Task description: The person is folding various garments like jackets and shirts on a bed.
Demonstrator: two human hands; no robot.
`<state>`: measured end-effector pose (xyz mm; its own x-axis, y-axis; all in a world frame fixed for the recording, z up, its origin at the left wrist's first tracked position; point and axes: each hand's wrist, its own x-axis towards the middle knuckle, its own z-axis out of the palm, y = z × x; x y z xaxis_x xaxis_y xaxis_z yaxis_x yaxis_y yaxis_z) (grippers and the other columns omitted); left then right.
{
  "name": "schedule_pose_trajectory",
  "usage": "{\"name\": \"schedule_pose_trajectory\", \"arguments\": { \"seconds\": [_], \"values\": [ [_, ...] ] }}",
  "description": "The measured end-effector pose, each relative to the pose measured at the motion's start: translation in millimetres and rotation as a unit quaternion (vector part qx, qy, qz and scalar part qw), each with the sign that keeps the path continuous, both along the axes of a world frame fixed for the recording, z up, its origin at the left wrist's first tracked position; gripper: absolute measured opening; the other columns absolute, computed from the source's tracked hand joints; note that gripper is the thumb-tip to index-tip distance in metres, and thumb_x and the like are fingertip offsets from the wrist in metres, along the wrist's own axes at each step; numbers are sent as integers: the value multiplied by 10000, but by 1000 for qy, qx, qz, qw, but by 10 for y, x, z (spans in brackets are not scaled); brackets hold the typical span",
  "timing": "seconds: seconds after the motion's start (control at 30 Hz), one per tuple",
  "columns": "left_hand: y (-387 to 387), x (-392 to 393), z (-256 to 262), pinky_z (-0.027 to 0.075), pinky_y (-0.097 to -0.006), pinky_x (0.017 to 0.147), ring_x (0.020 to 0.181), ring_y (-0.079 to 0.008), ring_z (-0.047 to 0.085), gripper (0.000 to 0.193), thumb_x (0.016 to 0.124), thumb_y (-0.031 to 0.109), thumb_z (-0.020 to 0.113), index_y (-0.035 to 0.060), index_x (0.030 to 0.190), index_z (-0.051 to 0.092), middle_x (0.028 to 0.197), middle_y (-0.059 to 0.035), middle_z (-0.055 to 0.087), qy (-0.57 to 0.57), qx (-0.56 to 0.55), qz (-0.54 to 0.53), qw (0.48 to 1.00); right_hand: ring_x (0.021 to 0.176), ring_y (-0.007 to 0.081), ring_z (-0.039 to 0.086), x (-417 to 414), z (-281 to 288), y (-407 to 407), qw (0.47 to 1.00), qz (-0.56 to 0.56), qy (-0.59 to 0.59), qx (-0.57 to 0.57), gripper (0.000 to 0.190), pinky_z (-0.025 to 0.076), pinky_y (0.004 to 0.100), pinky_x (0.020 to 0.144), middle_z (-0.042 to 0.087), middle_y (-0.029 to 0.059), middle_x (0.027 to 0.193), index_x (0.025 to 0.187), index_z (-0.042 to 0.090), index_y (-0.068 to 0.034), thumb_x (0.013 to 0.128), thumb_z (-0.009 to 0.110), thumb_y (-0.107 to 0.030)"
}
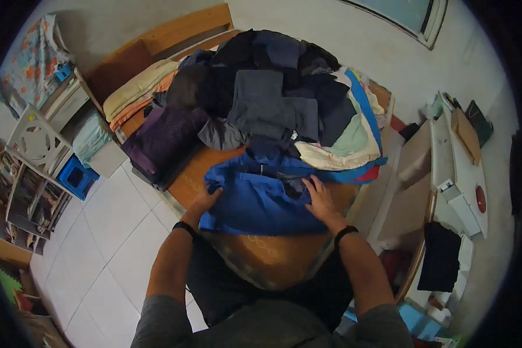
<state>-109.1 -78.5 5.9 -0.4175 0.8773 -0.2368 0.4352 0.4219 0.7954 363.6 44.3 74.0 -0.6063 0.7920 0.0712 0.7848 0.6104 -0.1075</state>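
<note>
A blue zip-front garment (pixel 261 204) lies partly folded on the bed's orange-brown surface (pixel 252 248) in front of me. My left hand (pixel 208 198) grips its left edge, the thumb on top and the fingers partly hidden by cloth. At its upper right, my right hand (pixel 321 198) has its fingers on the edge beside a dark grey lining patch (pixel 295 185); whether they pinch the cloth is unclear. Just behind it lie folded dark grey trousers (pixel 274 115) on a heap of dark clothes (pixel 261 50). A purple folded garment (pixel 163 135) rests at the left.
Behind the heap is a wooden headboard (pixel 187 26). Cream bedding (pixel 339 156) lies at the right. A blue plastic stool (pixel 76 176) and a bookshelf (pixel 35 204) stand left on the tiled floor (pixel 108 243). A cluttered cabinet (pixel 443 152) lines the right wall.
</note>
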Motion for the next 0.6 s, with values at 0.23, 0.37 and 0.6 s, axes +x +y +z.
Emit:
{"name": "schedule_pose_trajectory", "arguments": {
  "seconds": [0.23, 0.37, 0.6],
  "values": [
    [187, -150, -208, 559, -409, 979, 1111, -268, 689, 555, 1025, 347, 741, 51, 1452, 545, 1279, -169, 701, -78, 74, 1, 994, 1390, 390, 567, 124, -90, 851, 921, -254, 201, -217, 934, 470, 450, 1169, 556, 261, 1518, 1494, 525, 20, 771, 965, -375],
    [171, -255, -103, 513, -344, 945, 1017, -178, 629, 303, 1078, 221, 659, 73, 1331, 580, 1186, -84, 683, -190, 182, 40, 964, 1270, 290, 645, 277, -126, 1025, 783, -201, 471, -354, 900, 508, 406, 1106, 647, 183, 1422, 1495, 519, 39, 786, 963, -291],
    [148, -197, 275, 483, -332, 977, 1120, -160, 601, 271, 1080, 222, 648, 61, 1276, 553, 1210, -82, 661, -213, 108, 56, 969, 1192, 269, 673, 299, -134, 1002, 678, -178, 523, -485, 687, 519, 406, 1082, 681, 158, 1355, 1482, 550, 30, 891, 861, -130]
  ]
}}
